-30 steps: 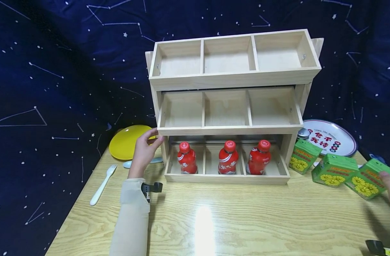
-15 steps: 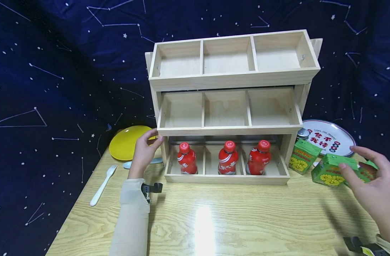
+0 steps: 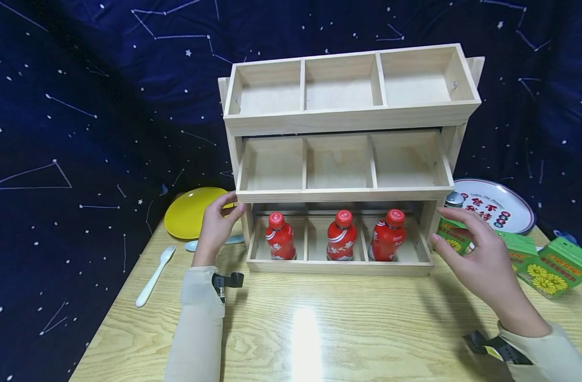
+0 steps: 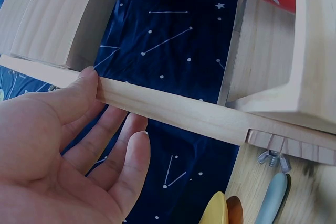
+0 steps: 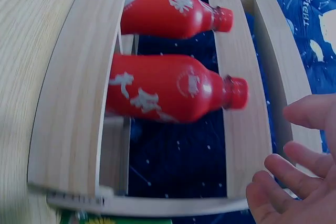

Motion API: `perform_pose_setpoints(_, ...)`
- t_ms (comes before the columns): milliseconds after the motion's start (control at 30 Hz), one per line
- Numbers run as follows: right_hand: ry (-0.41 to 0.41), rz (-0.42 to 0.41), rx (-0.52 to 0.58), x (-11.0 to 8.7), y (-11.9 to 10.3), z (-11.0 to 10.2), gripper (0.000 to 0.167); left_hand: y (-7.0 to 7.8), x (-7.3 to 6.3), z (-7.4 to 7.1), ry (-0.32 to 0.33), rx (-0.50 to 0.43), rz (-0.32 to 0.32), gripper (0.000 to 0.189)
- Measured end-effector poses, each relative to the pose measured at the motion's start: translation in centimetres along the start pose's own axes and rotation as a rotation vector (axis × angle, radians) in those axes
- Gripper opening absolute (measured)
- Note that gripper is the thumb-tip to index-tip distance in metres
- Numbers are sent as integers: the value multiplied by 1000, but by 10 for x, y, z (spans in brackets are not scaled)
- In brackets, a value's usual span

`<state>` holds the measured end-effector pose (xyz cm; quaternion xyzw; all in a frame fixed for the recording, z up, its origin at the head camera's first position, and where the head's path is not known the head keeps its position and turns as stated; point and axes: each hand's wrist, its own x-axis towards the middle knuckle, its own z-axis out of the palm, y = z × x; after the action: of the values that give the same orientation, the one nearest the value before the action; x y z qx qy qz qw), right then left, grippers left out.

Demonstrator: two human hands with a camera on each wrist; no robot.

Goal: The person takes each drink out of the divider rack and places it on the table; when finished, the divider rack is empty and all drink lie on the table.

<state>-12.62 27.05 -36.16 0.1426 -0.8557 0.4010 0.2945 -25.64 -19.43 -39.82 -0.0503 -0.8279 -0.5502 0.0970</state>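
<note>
A three-tier wooden rack (image 3: 348, 195) stands at the back of the table, each tier split into three compartments. Its bottom tier holds three red bottles: a left bottle (image 3: 280, 241), a middle bottle (image 3: 341, 243) and a right bottle (image 3: 387, 241), one per compartment. My left hand (image 3: 216, 228) holds the rack's left upright (image 4: 173, 111), thumb on one side and fingers on the other. My right hand (image 3: 484, 260) hovers by the rack's right upright, thumb and fingers spread with nothing between them. In the right wrist view its fingers (image 5: 294, 177) are beside the middle tier.
Several green cartons (image 3: 558, 268) with yellow flowers stand right of the rack, partly behind my right hand. Behind them are a white plate (image 3: 517, 204) with red lettering and a silver-lidded jar (image 3: 454, 199). A yellow plate (image 3: 185, 215), a white fork (image 3: 156, 276) and a pale blue utensil (image 3: 234, 240) lie left.
My right hand has come in from the right edge, passing over the green cartons to the rack's right side. The left hand and the bottles have stayed put.
</note>
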Motion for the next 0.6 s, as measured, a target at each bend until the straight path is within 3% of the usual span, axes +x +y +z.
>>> perform_pose_setpoints(233,-51,-45,-7,13,-1,30,51,0,0,-1,2,10,-1,47)
perform_pose_setpoints(600,-100,82,-55,19,6,63,46,2,0,0,-3,-8,6,47)
